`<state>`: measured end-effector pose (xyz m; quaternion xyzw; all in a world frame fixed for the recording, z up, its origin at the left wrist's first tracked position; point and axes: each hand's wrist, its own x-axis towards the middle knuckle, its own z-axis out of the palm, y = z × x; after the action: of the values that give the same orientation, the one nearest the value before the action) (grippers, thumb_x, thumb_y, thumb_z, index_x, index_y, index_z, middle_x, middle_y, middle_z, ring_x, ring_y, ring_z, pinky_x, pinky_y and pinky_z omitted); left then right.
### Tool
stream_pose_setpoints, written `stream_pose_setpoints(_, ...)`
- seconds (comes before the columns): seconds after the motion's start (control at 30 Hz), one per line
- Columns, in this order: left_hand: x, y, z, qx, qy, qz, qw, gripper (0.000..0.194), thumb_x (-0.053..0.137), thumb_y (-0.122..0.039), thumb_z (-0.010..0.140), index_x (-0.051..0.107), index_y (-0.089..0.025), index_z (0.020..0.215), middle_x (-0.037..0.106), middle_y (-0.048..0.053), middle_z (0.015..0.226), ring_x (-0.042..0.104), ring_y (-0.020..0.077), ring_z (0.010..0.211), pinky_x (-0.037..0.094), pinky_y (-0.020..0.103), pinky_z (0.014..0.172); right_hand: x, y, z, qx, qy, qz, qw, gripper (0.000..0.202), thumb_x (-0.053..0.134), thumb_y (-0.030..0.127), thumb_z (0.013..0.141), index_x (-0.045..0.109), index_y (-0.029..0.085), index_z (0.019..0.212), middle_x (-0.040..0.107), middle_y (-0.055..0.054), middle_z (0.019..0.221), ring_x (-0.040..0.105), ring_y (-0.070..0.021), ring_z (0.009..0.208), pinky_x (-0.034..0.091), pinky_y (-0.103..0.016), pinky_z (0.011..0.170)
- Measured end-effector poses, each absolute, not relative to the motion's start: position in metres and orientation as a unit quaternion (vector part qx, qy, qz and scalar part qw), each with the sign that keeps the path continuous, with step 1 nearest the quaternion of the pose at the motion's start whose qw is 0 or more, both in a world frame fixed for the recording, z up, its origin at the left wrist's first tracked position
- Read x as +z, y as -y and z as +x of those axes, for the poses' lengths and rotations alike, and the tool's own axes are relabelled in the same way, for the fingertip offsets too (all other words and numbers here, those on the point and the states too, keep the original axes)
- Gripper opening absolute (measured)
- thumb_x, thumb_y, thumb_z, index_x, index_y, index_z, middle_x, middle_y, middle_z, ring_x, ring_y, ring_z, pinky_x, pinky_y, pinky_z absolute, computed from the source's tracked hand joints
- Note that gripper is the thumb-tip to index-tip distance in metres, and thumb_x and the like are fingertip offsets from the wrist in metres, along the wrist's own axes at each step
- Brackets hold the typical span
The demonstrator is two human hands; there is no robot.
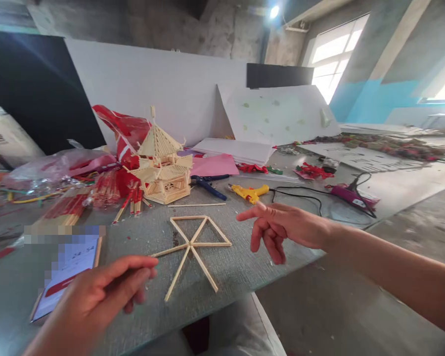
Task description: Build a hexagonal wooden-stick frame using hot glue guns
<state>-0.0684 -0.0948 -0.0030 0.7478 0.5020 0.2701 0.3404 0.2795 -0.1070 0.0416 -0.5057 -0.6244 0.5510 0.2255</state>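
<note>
Thin wooden sticks form a spoked frame [189, 244] lying flat on the grey table. Its spokes meet at one centre, and two rim sticks join neighbouring spokes along the back and right. My left hand [113, 289] hovers at the left spoke's outer end, fingers loosely bent with nothing visible in them; whether it touches the stick I cannot tell. To the right of the frame, my right hand [276, 227] is raised, index finger stretched out and the others loosely curled, holding nothing. A loose stick [197, 204] lies behind the frame.
A stick-built pagoda model [165, 168] stands behind the frame. Beside it lie dark blue pliers [209, 187] and a yellow glue gun [249, 193] with a black cord. A phone [68, 277] lies by my left hand, near stick bundles [68, 207]. The table's front edge runs close by.
</note>
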Motion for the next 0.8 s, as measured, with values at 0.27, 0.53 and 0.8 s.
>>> stream_pose_setpoints(0.27, -0.008, 0.049, -0.057, 0.205, -0.448, 0.859, 0.141, 0.024, 0.048, -0.032, 0.086, 0.067, -0.023, 0.099, 0.068, 0.002, 0.096, 0.062, 0.0169, 0.08, 0.046, 0.028, 0.076, -0.007, 0.098, 0.242, 0.076, 0.825, -0.553, 0.082, 0.02, 0.048, 0.025, 0.088, 0.063, 0.017, 0.1, 0.061, -0.008, 0.094, 0.06, -0.0202, 0.084, 0.044, -0.032, 0.072)
stream_pose_setpoints(0.53, -0.013, 0.038, -0.043, 0.125, -0.44, 0.877, 0.148, 0.022, 0.045, -0.024, 0.089, 0.066, -0.021, 0.093, 0.064, 0.002, 0.092, 0.059, 0.0177, 0.089, 0.041, 0.029, 0.08, -0.025, 0.072, 0.236, 0.041, 0.846, -0.526, 0.074, 0.019, 0.046, 0.02, 0.09, 0.063, 0.018, 0.097, 0.059, -0.006, 0.094, 0.059, -0.0161, 0.079, 0.041, -0.025, 0.063)
stream_pose_setpoints(0.8, -0.021, 0.038, -0.045, 0.117, -0.442, 0.873, 0.168, 0.024, 0.042, -0.025, 0.091, 0.064, -0.021, 0.08, 0.062, 0.0, 0.081, 0.058, 0.015, 0.077, 0.039, 0.024, 0.07, -0.017, 0.056, 0.239, 0.026, 0.87, -0.489, 0.061, 0.022, 0.043, 0.025, 0.093, 0.064, 0.017, 0.087, 0.059, -0.005, 0.088, 0.058, -0.0153, 0.075, 0.039, -0.025, 0.062)
